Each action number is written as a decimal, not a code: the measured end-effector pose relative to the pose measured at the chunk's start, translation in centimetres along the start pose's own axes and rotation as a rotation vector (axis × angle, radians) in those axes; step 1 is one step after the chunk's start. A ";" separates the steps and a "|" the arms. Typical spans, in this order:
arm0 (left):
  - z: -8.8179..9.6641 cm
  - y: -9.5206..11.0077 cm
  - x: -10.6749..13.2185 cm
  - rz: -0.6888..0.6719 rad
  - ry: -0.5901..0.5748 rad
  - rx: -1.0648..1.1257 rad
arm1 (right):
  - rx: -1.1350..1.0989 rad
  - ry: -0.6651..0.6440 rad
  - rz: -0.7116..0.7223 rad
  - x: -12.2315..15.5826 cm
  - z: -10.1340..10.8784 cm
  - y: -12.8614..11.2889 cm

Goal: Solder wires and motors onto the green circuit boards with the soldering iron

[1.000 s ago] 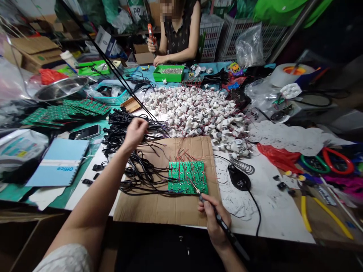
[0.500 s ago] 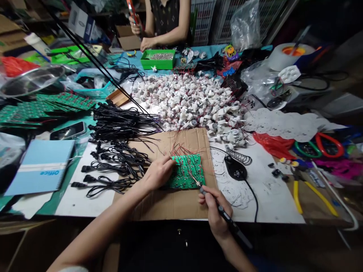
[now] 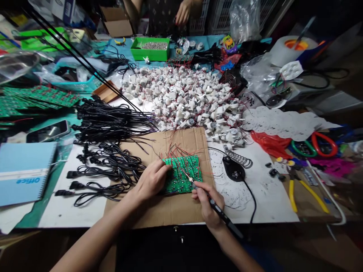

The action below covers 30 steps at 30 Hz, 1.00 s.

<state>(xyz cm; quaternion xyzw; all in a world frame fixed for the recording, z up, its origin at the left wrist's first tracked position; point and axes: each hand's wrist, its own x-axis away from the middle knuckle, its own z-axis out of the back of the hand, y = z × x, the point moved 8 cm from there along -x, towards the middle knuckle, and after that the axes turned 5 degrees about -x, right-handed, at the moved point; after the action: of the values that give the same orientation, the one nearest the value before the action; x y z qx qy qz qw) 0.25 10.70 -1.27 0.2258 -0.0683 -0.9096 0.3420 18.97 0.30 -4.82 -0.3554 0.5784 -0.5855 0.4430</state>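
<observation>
A green circuit board with red wires lies on a cardboard sheet. My left hand rests on the board's left edge, fingers curled and pinching something I cannot make out. My right hand grips a black soldering iron like a pen, its tip touching the board's middle. Black cables lie in a tangle left of the board. A big heap of small white motors with red wires fills the table behind.
A soldering-iron stand sits right of the cardboard. Yellow pliers, a blue notebook, a phone, stacked green boards and a green tray surround the work. Another person's hand shows at the far side.
My left hand left the black cables and came down onto the board's left edge. The soldering iron tip moved up onto the board. The view tilted downward.
</observation>
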 end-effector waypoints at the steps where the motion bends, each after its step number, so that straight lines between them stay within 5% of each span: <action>1: 0.1 0.1 0.1 -0.012 0.006 -0.003 | 0.008 -0.004 0.002 0.0 0.0 0.0; 10: -1.0 0.0 -0.1 -0.018 -0.068 -0.014 | 0.085 -0.037 0.042 -0.1 -0.4 -0.9; 30: -1.2 1.0 0.0 -0.080 -0.017 -0.116 | 0.215 -0.096 0.244 0.0 -1.3 -1.2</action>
<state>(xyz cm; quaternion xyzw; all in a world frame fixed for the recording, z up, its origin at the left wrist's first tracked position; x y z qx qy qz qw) 1.41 9.94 -2.04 0.2005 -0.0092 -0.9268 0.3173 17.64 0.65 -3.71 -0.2606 0.5295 -0.5682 0.5734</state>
